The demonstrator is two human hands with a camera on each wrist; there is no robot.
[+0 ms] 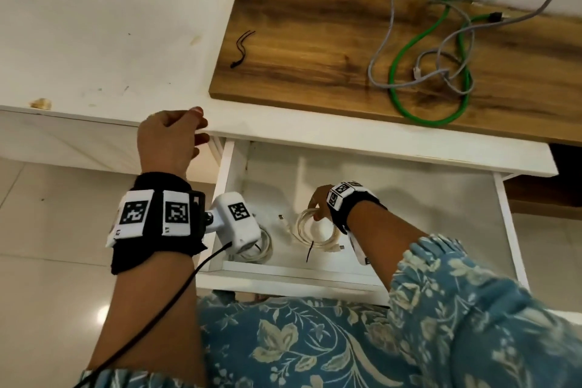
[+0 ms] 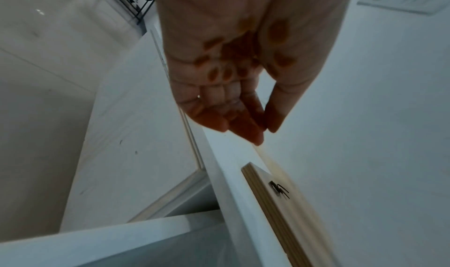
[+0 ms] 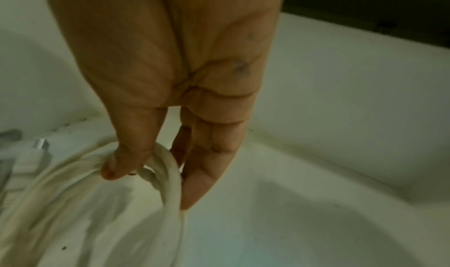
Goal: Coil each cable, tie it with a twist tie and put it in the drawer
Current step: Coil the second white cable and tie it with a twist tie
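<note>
the right hand (image 1: pixel 319 202) pinches a glossy, coiled white cable (image 1: pixel 316 230) inside the open white drawer (image 1: pixel 409 198); the left hand (image 1: pixel 170 138), fingers loosely curled, holds nothing.

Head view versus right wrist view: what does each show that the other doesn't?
Only the head view shows the uncoiled green cable and grey cable on the wooden board, a black twist tie, and the left hand at the desk edge. Only the right wrist view shows the thumb-and-finger pinch closely. Both show the right hand holding the coiled white cable inside the drawer.
</note>
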